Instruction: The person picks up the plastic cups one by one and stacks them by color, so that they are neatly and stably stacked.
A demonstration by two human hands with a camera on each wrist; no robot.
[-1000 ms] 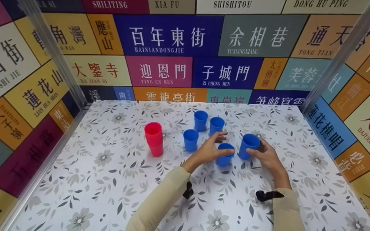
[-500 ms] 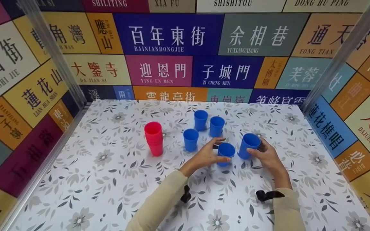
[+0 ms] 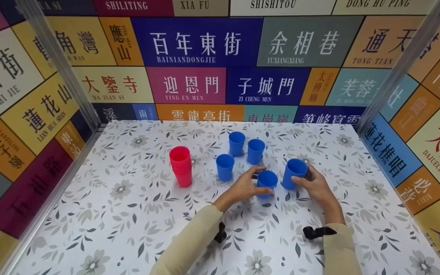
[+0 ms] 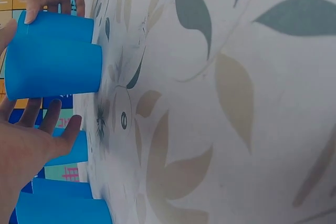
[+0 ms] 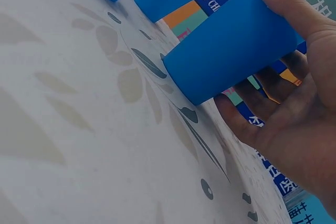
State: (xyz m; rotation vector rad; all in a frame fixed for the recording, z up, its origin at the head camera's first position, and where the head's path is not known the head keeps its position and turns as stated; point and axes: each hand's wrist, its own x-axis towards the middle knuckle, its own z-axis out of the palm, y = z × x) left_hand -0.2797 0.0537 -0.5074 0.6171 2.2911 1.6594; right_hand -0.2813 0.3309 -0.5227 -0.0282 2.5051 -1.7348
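Observation:
In the head view my left hand point(image 3: 243, 188) has its thumb and fingers round the near blue cup point(image 3: 267, 179), which stands upright on the table. In the left wrist view this cup point(image 4: 55, 69) sits between the thumb and the fingers. To its right, my right hand point(image 3: 318, 186) grips another blue cup point(image 3: 289, 179) from its right side. The right wrist view shows the thumb near the rim of that cup point(image 5: 231, 43); a second rim at its top looks like a nested cup. Three more blue cups, among them the leftmost one point(image 3: 225, 168), stand just behind.
A stack of red cups point(image 3: 181, 168) stands left of the blue ones. The table point(image 3: 128, 229) has a white cover with a leaf and flower print. Walls with coloured name panels point(image 3: 201, 42) enclose the back and both sides.
My left hand has come down from above the near blue cup and closed its thumb and fingers round it. The right hand keeps its grip in the same place.

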